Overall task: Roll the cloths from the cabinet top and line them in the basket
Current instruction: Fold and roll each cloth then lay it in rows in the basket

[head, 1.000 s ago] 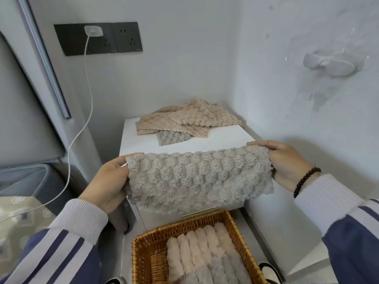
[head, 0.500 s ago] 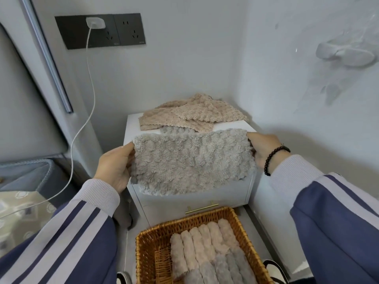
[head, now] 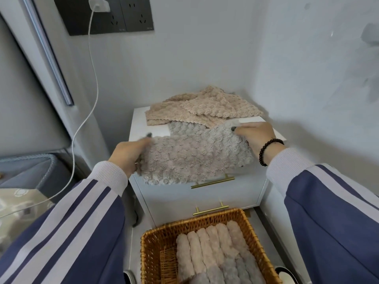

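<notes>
In the head view we are pinching the grey cloth (head: 194,156) at its ends, left hand (head: 128,153) and right hand (head: 255,136) both closed on it over the cabinet top (head: 141,128), risking its hanging front edge dragging unevenly and skewing the roll.

No readable text, label, brand, number or sign anywhere in view. Dark rectangular wall socket panel (head: 102,16), upper left of the frame: tiny pale marks below the slots, too small to read. White plastic charger plug (head: 98,5) seated in that panel: plain face. White two-drawer cabinet (head: 196,193), centre of the frame: unmarked fronts. Woven brown wicker basket (head: 254,238), bottom centre: no tag visible.
</notes>
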